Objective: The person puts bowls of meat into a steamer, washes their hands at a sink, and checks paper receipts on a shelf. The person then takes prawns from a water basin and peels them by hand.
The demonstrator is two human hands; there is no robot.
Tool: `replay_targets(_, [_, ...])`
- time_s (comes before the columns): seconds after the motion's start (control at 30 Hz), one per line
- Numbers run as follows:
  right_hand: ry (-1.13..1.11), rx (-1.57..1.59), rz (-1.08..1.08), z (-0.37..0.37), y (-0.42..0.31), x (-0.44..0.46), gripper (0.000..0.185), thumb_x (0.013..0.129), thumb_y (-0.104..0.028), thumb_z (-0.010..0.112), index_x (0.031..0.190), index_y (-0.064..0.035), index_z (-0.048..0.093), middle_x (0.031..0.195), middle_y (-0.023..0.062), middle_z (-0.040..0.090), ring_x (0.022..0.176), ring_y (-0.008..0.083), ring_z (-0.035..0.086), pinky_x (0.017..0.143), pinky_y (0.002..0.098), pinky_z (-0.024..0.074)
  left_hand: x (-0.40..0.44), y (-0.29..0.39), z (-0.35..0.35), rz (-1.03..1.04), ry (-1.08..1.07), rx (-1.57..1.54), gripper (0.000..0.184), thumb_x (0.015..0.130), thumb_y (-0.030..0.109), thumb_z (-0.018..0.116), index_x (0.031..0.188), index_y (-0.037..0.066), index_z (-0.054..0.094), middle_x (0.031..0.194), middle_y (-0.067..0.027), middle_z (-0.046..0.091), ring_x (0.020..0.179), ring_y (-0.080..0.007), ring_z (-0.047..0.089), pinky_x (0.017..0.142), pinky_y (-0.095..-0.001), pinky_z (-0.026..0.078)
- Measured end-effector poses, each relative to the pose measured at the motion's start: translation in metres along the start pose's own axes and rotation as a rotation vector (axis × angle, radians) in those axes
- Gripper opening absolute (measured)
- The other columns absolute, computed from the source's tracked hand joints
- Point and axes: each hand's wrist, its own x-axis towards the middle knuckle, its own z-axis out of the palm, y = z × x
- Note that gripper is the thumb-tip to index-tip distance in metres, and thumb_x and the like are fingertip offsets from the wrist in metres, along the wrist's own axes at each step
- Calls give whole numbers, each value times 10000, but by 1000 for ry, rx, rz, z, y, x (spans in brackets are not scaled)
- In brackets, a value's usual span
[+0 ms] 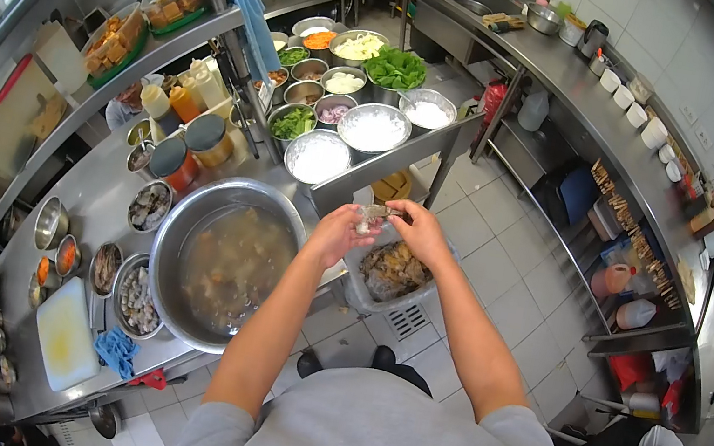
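Steel worktop (103, 190) at nine o'clock bears greyish shrimp (140, 302), seemingly done; murky basin (165, 271) pieces probably remain; left grip (342, 232) and right grip (421, 232) pinch one shrimp-like piece (373, 214), twelve o'clock from torso.

One big basin (183, 222), one whitish tub (354, 285), two dark-lidded jars (167, 158) (206, 133)

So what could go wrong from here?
1. The small grey piece, held between the left hand and right hand, could slip and drop, perhaps into the tub of brown scraps below.
2. The large metal bowl of cloudy water sits near the counter's edge, close to the left forearm in this view; a bump might spill it.
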Motion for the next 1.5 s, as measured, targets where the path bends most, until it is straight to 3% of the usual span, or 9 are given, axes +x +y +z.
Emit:
replay_targets(0.17, [-47, 219, 132, 9, -1, 2, 270, 865, -116, 678, 1116, -18, 663, 1013, 92, 699, 853, 148, 639, 778, 283, 503, 7, -9, 5, 30, 96, 182, 329, 945, 81, 487, 1271, 33, 480, 1115, -119, 633, 951, -258, 667, 802, -368, 557])
replay_targets(0.47, [-149, -330, -403, 19, -7, -13, 313, 749, -57, 697, 1060, -95, 707, 1005, 66, 654, 966, 266, 605, 872, 349, 493, 4, -3, -5, -79, -67, -191, 391, 956, 117, 421, 1329, 17, 479, 1101, -102, 640, 931, -221, 655, 806, -334, 551])
replay_targets(0.57, [-204, -343, -334, 12, -17, -13, 304, 754, -65, 705, 1057, -94, 695, 1058, 63, 637, 1053, 281, 563, 900, 369, 475, -9, 7, 4, -116, -89, 8, 422, 936, 67, 435, 1354, 17, 461, 1095, -97, 643, 939, -214, 656, 817, -355, 561])
replay_targets(0.67, [-92, -484, -495, 2, -31, -8, 330, 757, -123, 733, 1083, -112, 682, 1047, 64, 631, 1062, 281, 569, 906, 380, 476, -16, 16, 20, -152, -151, 158, 436, 926, 36, 449, 1362, 12, 456, 1086, -96, 642, 931, -206, 657, 821, -371, 570])
replay_targets(0.77, [-248, -391, -390, 1, -15, -1, 343, 768, -123, 725, 1107, -108, 675, 1053, 86, 635, 1032, 294, 595, 900, 384, 484, -14, 19, 27, -112, -174, 202, 423, 931, 41, 476, 1353, 7, 466, 1088, -93, 638, 904, -198, 662, 808, -374, 576])
replay_targets(0.87, [-184, -412, -250, -3, -13, -4, 319, 801, -141, 690, 1114, -82, 669, 1041, 121, 654, 980, 316, 630, 861, 407, 506, -15, 22, 21, -175, -125, 265, 346, 954, 94, 491, 1287, 2, 505, 1021, -85, 649, 850, -179, 658, 756, -337, 573])
replay_targets(1.13, [-233, -600, -389, 12, -3, -15, 177, 837, -128, 598, 973, -34, 661, 848, 154, 679, 802, 347, 670, 690, 439, 539, -8, 11, 11, -331, -63, 431, 184, 978, 163, 489, 981, 12, 594, 753, -66, 623, 615, -184, 634, 517, -292, 478])
replay_targets(1.3, [-260, -662, -375, 17, 2, -16, 179, 824, -114, 587, 961, -29, 665, 821, 171, 683, 769, 347, 675, 675, 436, 542, -6, 4, 9, -356, -36, 401, 185, 980, 164, 481, 958, 16, 591, 742, -62, 620, 609, -186, 637, 517, -285, 473])
replay_targets(1.5, [-203, -399, -131, 14, 17, -4, 211, 874, -119, 590, 1025, -11, 690, 908, 185, 704, 789, 310, 695, 698, 385, 549, -7, 3, 9, -283, -72, 418, 155, 980, 151, 493, 1003, 26, 582, 786, -57, 627, 652, -170, 643, 557, -278, 493])
